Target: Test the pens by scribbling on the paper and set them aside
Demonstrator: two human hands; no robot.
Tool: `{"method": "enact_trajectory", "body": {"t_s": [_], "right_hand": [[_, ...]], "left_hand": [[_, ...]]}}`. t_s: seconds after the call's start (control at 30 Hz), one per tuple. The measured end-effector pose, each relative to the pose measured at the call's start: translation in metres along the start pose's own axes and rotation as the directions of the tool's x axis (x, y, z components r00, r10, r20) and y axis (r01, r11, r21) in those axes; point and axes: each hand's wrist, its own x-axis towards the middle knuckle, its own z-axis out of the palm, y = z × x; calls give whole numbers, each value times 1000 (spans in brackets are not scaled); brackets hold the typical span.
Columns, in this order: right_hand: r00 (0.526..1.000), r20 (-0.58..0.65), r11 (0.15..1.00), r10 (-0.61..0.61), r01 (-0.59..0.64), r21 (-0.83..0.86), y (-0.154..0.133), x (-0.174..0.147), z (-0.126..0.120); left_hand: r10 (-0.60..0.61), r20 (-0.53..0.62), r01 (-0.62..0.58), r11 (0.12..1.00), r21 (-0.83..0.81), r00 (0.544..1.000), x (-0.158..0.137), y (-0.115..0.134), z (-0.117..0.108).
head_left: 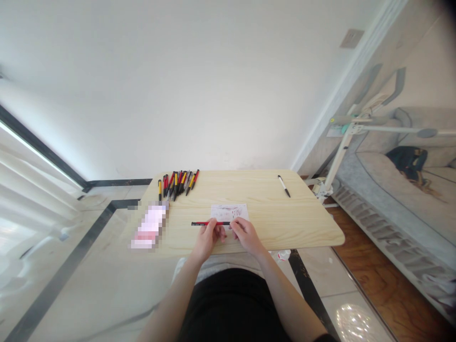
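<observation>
Between my two hands a red and black pen (223, 223) lies level, just above a marked sheet of paper (229, 210). My left hand (211, 233) pinches the pen along its body, and its black end sticks out to the left. At the pen's right end, the fingers of my right hand (245, 231) are closed on it and cover the tip. The paper rests on the pale wooden table (285, 218), partly hidden by my hands.
A pile of red, yellow, grey and black pens (180, 183) lies at the table's back left. A blurred-out pinkish item (148, 227) is on the left edge. One white and black pen (284, 186) lies at the back right. Beyond stand a white metal frame (338, 161) and a sofa (377, 166).
</observation>
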Motion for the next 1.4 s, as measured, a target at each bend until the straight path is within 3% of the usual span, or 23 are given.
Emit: {"method": "enact_trajectory", "body": {"t_s": [0.13,0.4,0.93,1.4], "right_hand": [[1000,-16,998,-2,3,58,0,0,2],[1000,-3,1000,-18,18,-24,-2,0,0],[998,32,989,-53,57,-137,0,-1,-2],[1000,9,994,-21,21,-111,1,-1,-2]], "left_hand": [[-3,-9,3,999,33,1000,0,0,0],[26,-55,-19,993,114,998,0,-3,-1],[7,-10,-6,996,88,1000,-1,0,-1],[19,26,-22,993,113,999,-1,0,-1]]}}
